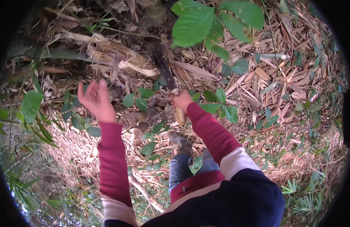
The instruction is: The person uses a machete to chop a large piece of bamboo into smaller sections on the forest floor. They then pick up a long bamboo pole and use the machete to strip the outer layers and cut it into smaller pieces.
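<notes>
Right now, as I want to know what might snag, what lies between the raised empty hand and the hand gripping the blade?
In the head view, small green leaves on thin stems lie between the left hand and right hand, over dry husks.

Broad green leaves overhang a ground cover of dry tan bamboo husks; a split, pale brown dead stalk lies upper left; small green fern fronds grow lower right.

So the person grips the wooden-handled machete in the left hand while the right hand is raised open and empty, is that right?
Not quite: the hands are swapped. The head view shows the right hand gripping the wooden-handled machete, while the left hand is raised open and empty.
</notes>
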Action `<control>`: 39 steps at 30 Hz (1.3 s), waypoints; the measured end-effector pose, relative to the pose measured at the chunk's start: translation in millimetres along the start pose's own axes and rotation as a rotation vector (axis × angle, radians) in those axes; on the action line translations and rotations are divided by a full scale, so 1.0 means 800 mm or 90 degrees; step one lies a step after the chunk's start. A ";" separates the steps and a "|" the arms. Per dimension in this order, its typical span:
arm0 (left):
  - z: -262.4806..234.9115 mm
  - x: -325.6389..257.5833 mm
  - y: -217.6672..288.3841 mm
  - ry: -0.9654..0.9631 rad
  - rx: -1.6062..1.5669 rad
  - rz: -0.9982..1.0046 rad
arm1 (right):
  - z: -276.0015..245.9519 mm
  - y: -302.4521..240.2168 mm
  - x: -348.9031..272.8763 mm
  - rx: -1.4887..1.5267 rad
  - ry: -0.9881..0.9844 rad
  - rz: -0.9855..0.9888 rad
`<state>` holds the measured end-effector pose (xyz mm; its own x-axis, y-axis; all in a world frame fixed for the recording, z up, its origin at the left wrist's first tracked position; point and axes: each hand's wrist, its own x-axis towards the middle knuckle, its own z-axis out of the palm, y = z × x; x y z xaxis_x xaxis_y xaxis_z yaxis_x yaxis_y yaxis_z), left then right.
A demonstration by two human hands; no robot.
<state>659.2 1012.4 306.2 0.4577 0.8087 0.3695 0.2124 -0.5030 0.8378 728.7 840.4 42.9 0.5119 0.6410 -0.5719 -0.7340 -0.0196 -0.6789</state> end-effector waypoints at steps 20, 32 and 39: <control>0.127 0.134 -0.010 0.103 -0.286 -0.113 | 0.065 -0.107 -0.007 0.035 0.544 -0.530; 0.103 0.138 -0.003 -0.173 -0.409 -0.246 | -0.047 -0.097 -0.032 -0.322 0.273 -0.208; 0.096 0.145 -0.024 -0.214 -0.480 -0.190 | 0.066 -0.103 -0.016 0.045 0.649 -0.505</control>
<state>774.5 1092.1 301.9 0.7292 0.6822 0.0535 -0.2090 0.1476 0.9667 759.1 874.4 130.2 0.9001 -0.4130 -0.1388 -0.0810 0.1545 -0.9847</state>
